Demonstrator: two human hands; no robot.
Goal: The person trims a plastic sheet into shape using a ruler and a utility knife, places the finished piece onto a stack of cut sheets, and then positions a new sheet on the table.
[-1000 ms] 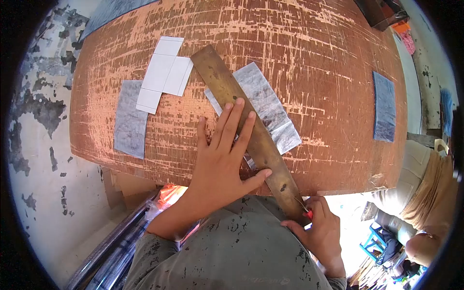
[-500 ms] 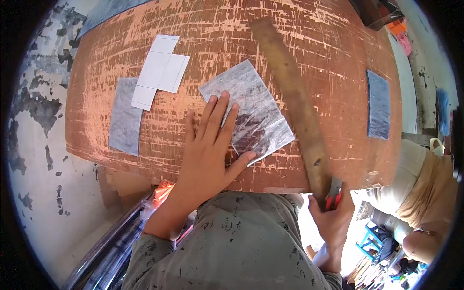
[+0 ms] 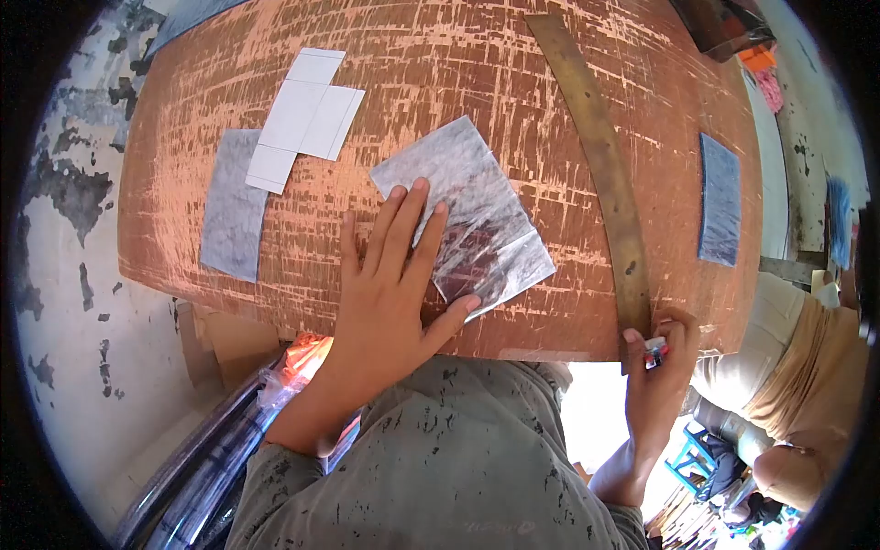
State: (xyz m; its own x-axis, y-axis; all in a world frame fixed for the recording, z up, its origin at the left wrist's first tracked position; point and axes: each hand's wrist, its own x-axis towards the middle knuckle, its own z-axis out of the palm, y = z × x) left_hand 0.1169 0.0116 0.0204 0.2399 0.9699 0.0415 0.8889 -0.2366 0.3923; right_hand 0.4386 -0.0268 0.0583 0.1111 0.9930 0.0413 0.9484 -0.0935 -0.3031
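Observation:
My left hand (image 3: 390, 275) lies with fingers spread on a grey, marbled sheet (image 3: 477, 192), its thumb by the sheet's near edge. The sheet is glossy, with a folded or creased strip along its lower right side. At the table's front edge, my right hand (image 3: 662, 357) is closed round a red-handled cutter knife (image 3: 655, 351), its blade not clearly visible. The same hand's thumb is at the near end of a long, worn, brownish metal ruler (image 3: 596, 147), which stretches away to the right of the sheet.
On the scored brown table (image 3: 513, 330), a white paper box template (image 3: 307, 110) overlaps a grey rectangular piece (image 3: 231, 211) at left. Another grey piece (image 3: 720, 200) lies far right. Rolled plastic sheets (image 3: 202, 472) stand below left. A person's clothed body (image 3: 779, 357) is close at right.
The ruler has swung and shifted right, away from the sheet, with my right hand moving right alongside it. My left hand stays on the sheet. The view has shifted slightly.

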